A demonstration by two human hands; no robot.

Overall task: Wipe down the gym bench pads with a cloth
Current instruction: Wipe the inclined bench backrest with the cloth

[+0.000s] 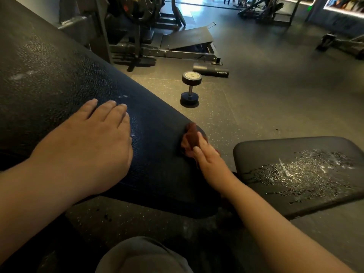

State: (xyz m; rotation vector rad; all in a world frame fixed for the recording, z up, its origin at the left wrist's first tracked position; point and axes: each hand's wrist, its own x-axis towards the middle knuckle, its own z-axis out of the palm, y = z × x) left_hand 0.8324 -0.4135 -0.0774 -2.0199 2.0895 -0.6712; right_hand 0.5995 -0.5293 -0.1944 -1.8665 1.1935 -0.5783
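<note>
A long black back pad (59, 79) slopes from upper left down to the middle, with droplets shining on its upper part. My left hand (92, 138) lies flat on it, fingers spread, holding nothing. At the pad's lower right end my right hand (206, 156) presses a reddish-brown cloth (190, 137) against the pad's edge. To the right lies the black seat pad (275, 152), with a wet patch of droplets and streaks across its top.
A dumbbell (190, 89) stands on end on the speckled rubber floor beyond the pad, with a black roller (210, 70) behind it. A weight machine (137, 26) and a tilted foot plate (189, 37) stand at the back. My knee (143, 257) shows at the bottom.
</note>
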